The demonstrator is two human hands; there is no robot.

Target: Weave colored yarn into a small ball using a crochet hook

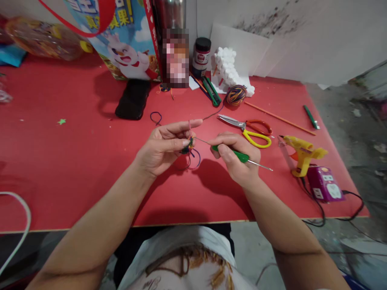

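Observation:
My left hand (165, 146) pinches a small multicoloured crocheted piece (190, 146) between thumb and fingers, its index finger stretched out with yarn around it. Loose dark yarn ends hang below the piece. My right hand (238, 155) is closed on the green handle of a crochet hook (241, 155); the thin metal tip reaches left to the piece, and the other metal end sticks out to the right. From my left index finger the yarn runs up and right to a multicoloured yarn ball (236, 95).
Scissors (244, 128), a yellow glue gun (304, 152) and a purple box (325, 184) lie right on the red table (75, 161). Farther back are a black phone (133, 99), a green cutter (212, 92), a dark-lidded jar (201, 58) and a printed bag (130, 44).

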